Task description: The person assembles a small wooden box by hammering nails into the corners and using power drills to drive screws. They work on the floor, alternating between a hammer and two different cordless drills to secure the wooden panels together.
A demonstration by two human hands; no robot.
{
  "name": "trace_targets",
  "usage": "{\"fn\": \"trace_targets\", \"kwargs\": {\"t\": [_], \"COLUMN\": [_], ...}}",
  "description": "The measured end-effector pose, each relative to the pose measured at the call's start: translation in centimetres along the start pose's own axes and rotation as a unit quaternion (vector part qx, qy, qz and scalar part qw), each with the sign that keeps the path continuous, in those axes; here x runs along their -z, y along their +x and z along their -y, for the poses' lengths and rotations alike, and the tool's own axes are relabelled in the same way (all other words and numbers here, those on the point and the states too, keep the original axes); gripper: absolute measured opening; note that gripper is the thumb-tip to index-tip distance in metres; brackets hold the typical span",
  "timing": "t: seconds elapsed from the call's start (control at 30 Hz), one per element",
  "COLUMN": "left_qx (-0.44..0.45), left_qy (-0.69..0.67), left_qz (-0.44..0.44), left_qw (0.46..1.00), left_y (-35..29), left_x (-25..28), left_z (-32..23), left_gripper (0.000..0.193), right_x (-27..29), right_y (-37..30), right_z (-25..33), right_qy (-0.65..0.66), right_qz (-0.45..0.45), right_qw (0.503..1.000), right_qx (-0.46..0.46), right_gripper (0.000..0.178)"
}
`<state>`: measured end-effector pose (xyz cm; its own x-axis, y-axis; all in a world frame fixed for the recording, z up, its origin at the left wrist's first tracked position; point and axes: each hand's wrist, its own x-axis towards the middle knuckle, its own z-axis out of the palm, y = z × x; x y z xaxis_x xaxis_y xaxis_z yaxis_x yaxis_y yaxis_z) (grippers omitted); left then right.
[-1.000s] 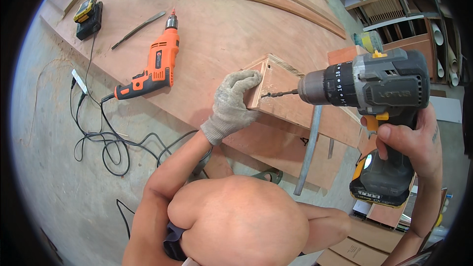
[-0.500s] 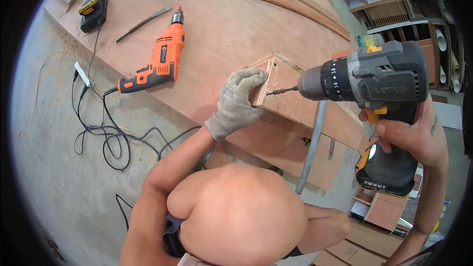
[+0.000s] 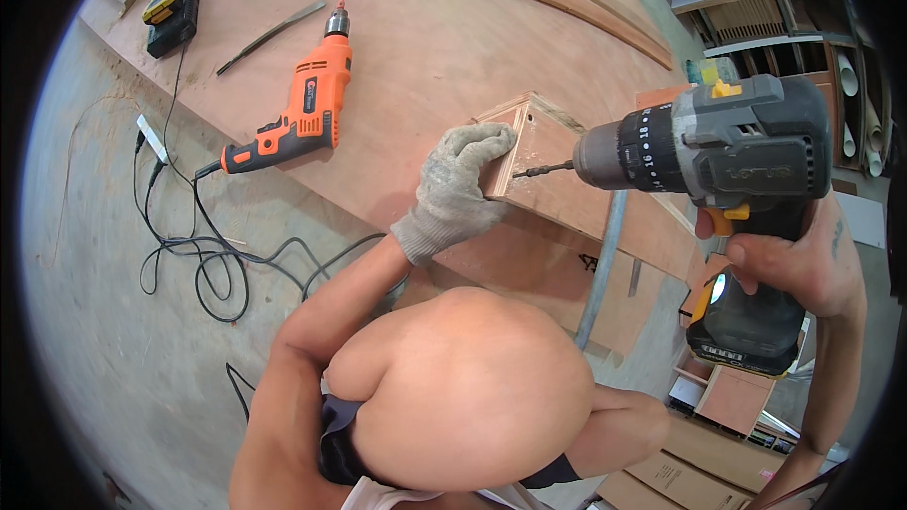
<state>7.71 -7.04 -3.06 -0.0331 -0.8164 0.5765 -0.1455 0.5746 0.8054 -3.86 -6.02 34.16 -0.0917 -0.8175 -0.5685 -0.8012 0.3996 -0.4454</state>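
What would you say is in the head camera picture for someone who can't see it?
A person's right hand holds a grey cordless drill with its bit against a small plywood box, which the gloved left hand steadies on a big plywood sheet. An orange corded drill lies farther along the sheet.

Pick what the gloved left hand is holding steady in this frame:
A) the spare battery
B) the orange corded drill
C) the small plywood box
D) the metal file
C: the gloved left hand clasps the end of the small plywood box, while the right hand points the cordless drill at its face; the orange corded drill lies untouched on the board.
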Motion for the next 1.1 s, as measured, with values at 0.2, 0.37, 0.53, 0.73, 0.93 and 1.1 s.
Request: {"fn": "trace_targets", "kwargs": {"t": [0.2, 0.37, 0.53, 0.73, 0.93, 1.1], "left_qx": [-0.002, 0.014, -0.003, 0.004, 0.006, 0.008], "left_qy": [-0.028, -0.011, -0.037, -0.018, -0.042, -0.040], "left_qz": [-0.009, -0.011, -0.026, -0.019, -0.022, -0.019], "left_qw": [1.000, 1.000, 0.999, 1.000, 0.999, 0.999], "left_y": [0.3, 0.1, 0.1, -0.2, -0.2, -0.2], "left_x": [-1.4, -0.3, -1.3, -0.1, -1.1, -0.8], "left_z": [-0.3, -0.1, 0.1, 0.5, 0.3, 0.1], "left_gripper": [0.066, 0.064, 0.064, 0.065, 0.068, 0.067], "right_x": [0.2, -0.4, -0.4, -0.2, -0.3, -0.1], "right_y": [-0.9, -0.1, -0.4, 0.7, 0.6, 0.8], "right_z": [0.4, 0.1, 0.5, 0.4, -0.9, -0.1], "right_qy": [-0.025, -0.024, -0.034, -0.048, -0.027, -0.064], "right_qz": [-0.006, -0.016, -0.018, -0.001, -0.010, -0.008], "right_qw": [1.000, 1.000, 0.999, 0.999, 0.999, 0.998], "right_qx": [-0.017, -0.003, -0.027, -0.011, 0.024, -0.016], "right_gripper": [0.045, 0.045, 0.044, 0.048, 0.041, 0.049]}}
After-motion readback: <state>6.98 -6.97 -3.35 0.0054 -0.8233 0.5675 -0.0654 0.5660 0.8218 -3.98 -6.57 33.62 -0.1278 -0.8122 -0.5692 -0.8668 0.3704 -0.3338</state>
